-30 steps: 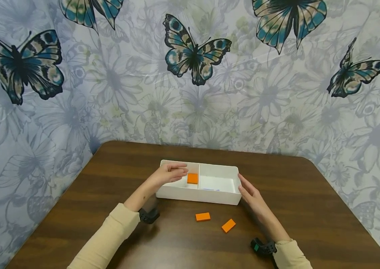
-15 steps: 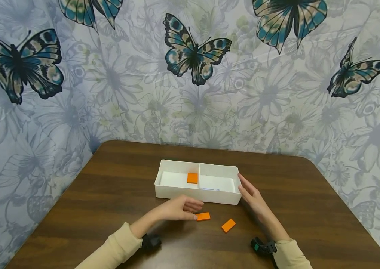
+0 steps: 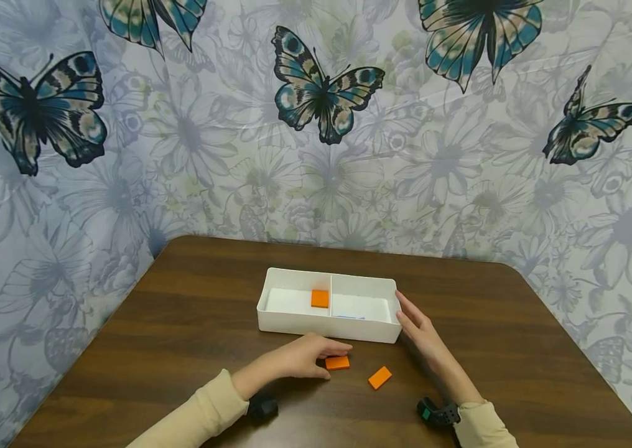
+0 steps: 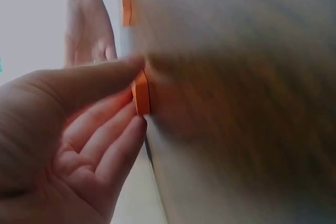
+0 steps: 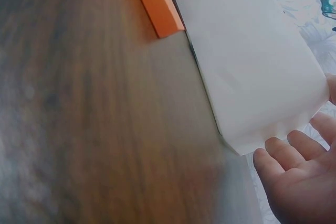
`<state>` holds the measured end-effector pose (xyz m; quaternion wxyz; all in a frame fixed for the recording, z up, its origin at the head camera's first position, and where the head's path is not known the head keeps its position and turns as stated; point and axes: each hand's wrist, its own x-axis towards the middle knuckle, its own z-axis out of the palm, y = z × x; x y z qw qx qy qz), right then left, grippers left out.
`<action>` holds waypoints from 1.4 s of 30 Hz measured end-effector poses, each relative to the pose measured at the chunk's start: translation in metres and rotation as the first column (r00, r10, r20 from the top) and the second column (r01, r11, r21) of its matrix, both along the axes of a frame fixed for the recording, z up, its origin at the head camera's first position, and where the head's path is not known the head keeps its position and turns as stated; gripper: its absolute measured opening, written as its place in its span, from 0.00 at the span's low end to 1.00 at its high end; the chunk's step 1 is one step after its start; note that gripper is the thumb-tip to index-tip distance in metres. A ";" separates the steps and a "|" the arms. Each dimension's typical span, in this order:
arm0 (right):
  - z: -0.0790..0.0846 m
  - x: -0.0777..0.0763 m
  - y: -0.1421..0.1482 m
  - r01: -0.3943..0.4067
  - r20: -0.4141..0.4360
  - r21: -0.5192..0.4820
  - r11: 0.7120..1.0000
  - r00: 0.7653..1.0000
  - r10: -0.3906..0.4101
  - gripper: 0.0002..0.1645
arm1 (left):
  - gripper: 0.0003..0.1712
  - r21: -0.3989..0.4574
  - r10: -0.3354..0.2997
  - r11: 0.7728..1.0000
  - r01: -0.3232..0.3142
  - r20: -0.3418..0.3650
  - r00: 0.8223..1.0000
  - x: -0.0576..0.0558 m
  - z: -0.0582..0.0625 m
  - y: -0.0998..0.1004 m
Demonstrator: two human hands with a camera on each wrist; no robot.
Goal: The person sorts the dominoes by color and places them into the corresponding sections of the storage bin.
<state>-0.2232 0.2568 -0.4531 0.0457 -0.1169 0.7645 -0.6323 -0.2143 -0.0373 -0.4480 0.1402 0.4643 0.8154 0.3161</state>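
Observation:
My left hand [image 3: 305, 359] is at a small flat orange block [image 3: 338, 363] on the table, fingers over its far side and thumb on the near side. In the left wrist view, this block [image 4: 142, 96] shows between the spread thumb and fingers. The straight fingers of my right hand [image 3: 425, 333] rest against the right end of a white two-compartment box [image 3: 299, 323]. In the right wrist view, the fingertips of that hand [image 5: 304, 169] are right at the box's end wall. Another orange block [image 3: 320, 298] is in the left compartment, near the divider.
A further orange block [image 3: 380, 378] lies to the right, in front of the box. Something thin and bluish [image 3: 352, 318] shows low in the right compartment. The brown wooden table [image 3: 198, 298] ends at a butterfly-patterned backdrop [image 3: 237, 186].
My left hand has come from over the left compartment down to the table, then slightly right, around the nearer left block. The right hand has stayed at the box's end.

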 end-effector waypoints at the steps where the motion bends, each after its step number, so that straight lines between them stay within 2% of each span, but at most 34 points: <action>1: 0.000 0.000 0.000 -0.001 -0.003 0.001 1.000 1.000 0.001 0.33 | 0.33 -0.011 0.000 1.000 0.000 -0.028 1.000 0.000 0.000 0.001; 8: 0.000 0.001 0.001 0.004 0.003 -0.004 1.000 1.000 -0.004 0.33 | 0.30 -0.051 0.007 0.999 -0.017 -0.190 0.982 -0.001 0.000 0.003; 11: 0.000 0.001 0.001 0.000 0.001 -0.002 1.000 1.000 0.000 0.33 | 0.29 -0.073 0.018 0.997 -0.035 -0.232 0.973 -0.001 0.001 0.000; 19: 0.000 -0.001 0.002 0.000 -0.010 -0.005 1.000 1.000 0.000 0.33 | 0.24 -0.075 0.014 0.997 -0.034 -0.257 0.966 -0.002 0.001 -0.007; 26: 0.000 -0.001 0.001 0.000 -0.005 -0.010 1.000 1.000 0.000 0.34 | 0.27 -0.109 0.029 0.992 -0.060 -0.268 0.963 -0.001 0.003 -0.003; 29: 0.000 -0.001 0.001 0.001 -0.007 -0.010 1.000 1.000 -0.001 0.33 | 0.25 -0.112 0.032 0.991 -0.071 -0.315 0.948 0.000 0.005 0.001; 37: 0.000 -0.001 0.001 -0.001 -0.010 -0.006 1.000 1.000 0.001 0.33 | 0.17 -0.084 0.027 0.994 -0.073 -0.446 0.895 0.006 0.006 0.006; 40: 0.001 0.001 0.000 0.002 -0.005 -0.010 1.000 1.000 -0.002 0.32 | 0.16 -0.079 0.032 0.994 -0.077 -0.468 0.883 0.006 0.005 0.007; 42: 0.001 0.001 0.000 0.002 -0.003 -0.010 1.000 1.000 -0.002 0.32 | 0.16 -0.080 0.033 0.994 -0.080 -0.469 0.883 0.007 0.006 0.008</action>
